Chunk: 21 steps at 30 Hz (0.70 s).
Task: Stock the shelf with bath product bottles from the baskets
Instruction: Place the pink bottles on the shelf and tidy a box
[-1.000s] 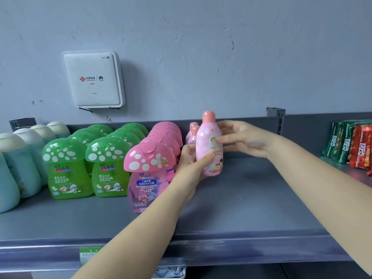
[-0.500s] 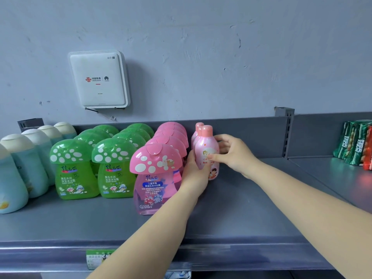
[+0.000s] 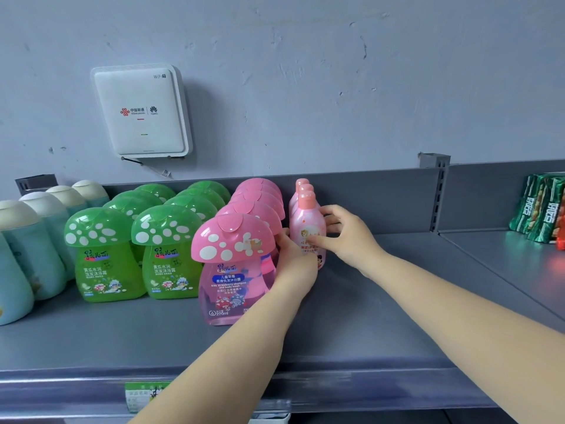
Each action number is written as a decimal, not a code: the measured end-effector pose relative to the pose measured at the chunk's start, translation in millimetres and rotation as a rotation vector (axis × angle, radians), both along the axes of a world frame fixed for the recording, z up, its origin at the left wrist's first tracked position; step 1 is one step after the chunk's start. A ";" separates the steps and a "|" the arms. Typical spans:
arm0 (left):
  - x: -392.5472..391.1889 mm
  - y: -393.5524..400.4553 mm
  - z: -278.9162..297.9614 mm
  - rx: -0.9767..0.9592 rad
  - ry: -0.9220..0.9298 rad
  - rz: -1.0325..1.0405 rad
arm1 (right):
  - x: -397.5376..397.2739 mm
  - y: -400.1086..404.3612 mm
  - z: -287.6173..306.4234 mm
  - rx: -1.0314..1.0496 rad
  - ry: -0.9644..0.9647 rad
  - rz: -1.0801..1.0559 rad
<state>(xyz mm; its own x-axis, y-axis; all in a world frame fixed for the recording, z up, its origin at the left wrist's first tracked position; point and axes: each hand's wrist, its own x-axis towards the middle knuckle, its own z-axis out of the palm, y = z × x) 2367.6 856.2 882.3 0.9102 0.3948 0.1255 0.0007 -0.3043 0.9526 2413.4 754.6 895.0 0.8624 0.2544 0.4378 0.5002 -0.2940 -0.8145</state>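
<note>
Both hands, left hand (image 3: pixel 295 264) and right hand (image 3: pixel 347 237), grip the pink bottle (image 3: pixel 307 228) on the shelf (image 3: pixel 367 316), front of its row. Seat flat, label forward, then release.

Both arms outstretched; left hand (image 3: pixel 295 264), right hand (image 3: pixel 347 234) fingers curled, gripping.

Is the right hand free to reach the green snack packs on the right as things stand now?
Probably not at once: the right hand holds the slim pink bottle. The shelf toward the green snack packs lies bare.
</note>
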 end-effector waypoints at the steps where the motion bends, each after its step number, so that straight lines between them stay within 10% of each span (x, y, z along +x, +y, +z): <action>1: 0.5 0.4 -0.7 0.004 0.007 -0.007 | -0.3 0.2 0.0 -0.005 -0.003 -0.002; 21: -66.5 2.3 22.8 0.290 -0.155 -0.318 | -76.6 -35.8 43.5 -0.330 -0.315 -0.340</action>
<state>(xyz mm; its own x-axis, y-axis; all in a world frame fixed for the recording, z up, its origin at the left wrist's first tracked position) 2301.1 858.5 905.1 0.9422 0.0274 0.3340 -0.2718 -0.5204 0.8095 2336.9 718.8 938.5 0.7605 0.1521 0.6313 0.5365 -0.6948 -0.4790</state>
